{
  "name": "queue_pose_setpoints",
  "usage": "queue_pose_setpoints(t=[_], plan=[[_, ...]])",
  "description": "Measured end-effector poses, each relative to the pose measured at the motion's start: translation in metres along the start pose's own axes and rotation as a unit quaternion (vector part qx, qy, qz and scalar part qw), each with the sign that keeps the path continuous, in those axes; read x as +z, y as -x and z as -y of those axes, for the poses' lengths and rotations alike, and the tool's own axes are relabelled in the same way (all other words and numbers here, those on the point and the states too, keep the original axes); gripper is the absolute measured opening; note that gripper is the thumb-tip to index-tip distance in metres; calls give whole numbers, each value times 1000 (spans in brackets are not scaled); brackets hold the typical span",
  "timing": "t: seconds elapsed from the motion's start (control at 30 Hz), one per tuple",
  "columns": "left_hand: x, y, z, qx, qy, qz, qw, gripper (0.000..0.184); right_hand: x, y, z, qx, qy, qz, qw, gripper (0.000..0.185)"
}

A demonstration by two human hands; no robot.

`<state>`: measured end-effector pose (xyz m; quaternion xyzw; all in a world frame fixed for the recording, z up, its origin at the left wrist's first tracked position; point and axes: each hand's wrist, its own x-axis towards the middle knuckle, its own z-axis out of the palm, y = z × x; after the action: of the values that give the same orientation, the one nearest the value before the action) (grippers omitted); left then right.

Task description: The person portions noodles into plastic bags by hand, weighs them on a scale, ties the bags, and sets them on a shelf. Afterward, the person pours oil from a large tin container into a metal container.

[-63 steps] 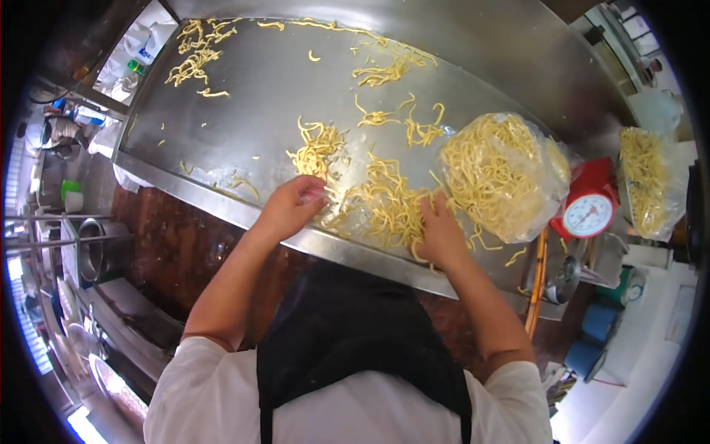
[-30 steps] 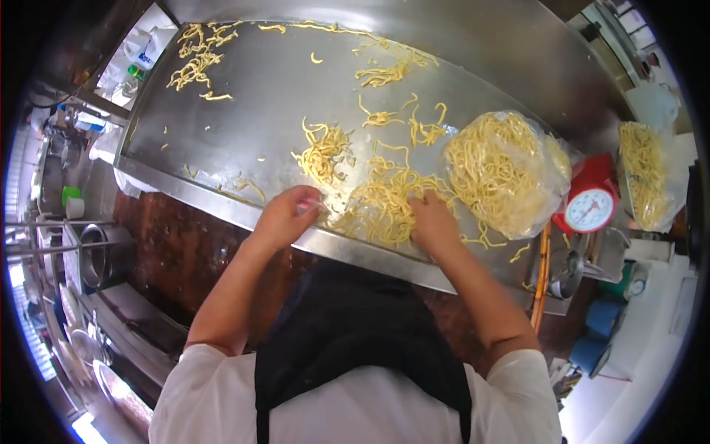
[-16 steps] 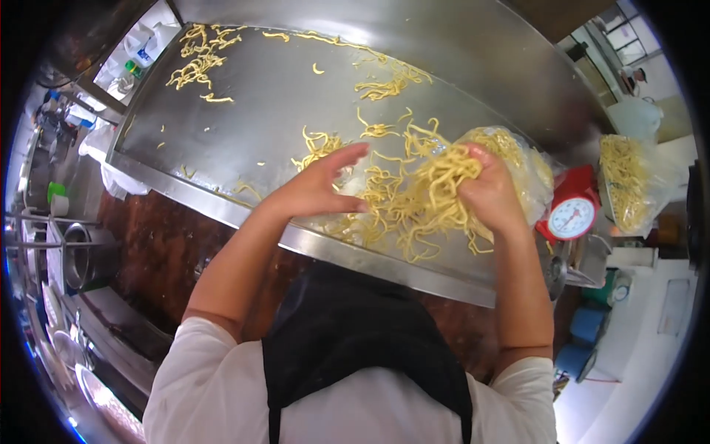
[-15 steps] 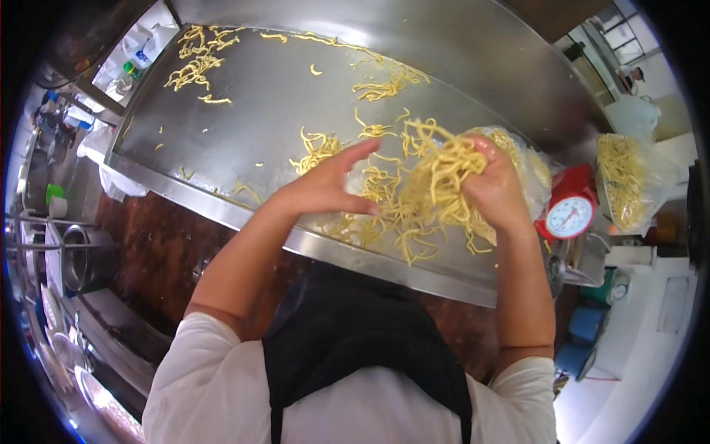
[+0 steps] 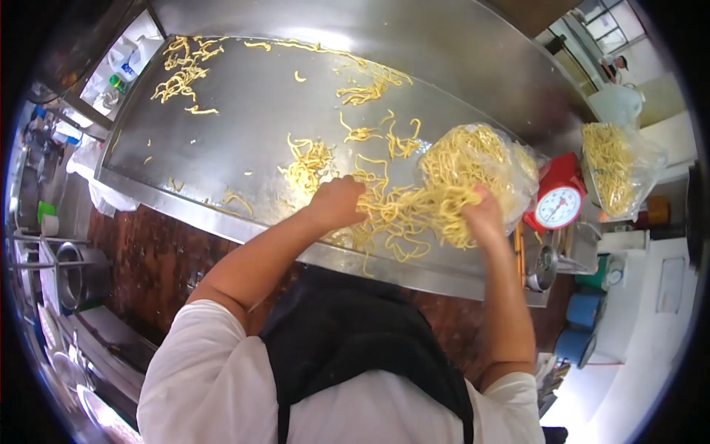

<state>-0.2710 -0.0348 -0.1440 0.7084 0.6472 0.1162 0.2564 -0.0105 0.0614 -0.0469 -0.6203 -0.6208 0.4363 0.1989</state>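
We note a red dial scale (image 5: 558,205), two blue tubs (image 5: 582,311) at right, a steel pot (image 5: 90,275) at left, reddish-brown floor (image 5: 140,266).

Shows smooth grey metal on the counter (image 5: 244,100), satin for the most part, and a bright glare on the metal wall (image 5: 458,66) behind. Catches a moist-looking gloss on the noodles (image 5: 307,159) and wrinkled, clear, shiny plastic on the bag (image 5: 524,181). Pairs a glossy red casing on the scale (image 5: 565,172) with a smooth white dial (image 5: 558,207). Sets matt black cloth in the apron (image 5: 355,325) against softly creased white cloth in the shirt (image 5: 203,362). Includes a glossy, wet-looking floor (image 5: 151,274), shiny metal on the pot (image 5: 90,277) and translucent plastic on the jug (image 5: 615,103).
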Motion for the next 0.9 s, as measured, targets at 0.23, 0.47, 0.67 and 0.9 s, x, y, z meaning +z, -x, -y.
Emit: queue_pose_setpoints(t=[0.23,0.47,0.67,0.9], plan=[[24,47,-28,-14,-2,37,999,92,83,-6,-103,-78,46,54,994,38],[37,-7,-4,-83,61,-18,994,63,141,8,-46,-210,367,80,902,40],[24,10,-5,-92,200,-78,972,61,160,-25,-37,-173,400,133,890,41],[10,37,52,-101,448,-137,878,50,106,-56,-46,-65,231,75,968,37]])
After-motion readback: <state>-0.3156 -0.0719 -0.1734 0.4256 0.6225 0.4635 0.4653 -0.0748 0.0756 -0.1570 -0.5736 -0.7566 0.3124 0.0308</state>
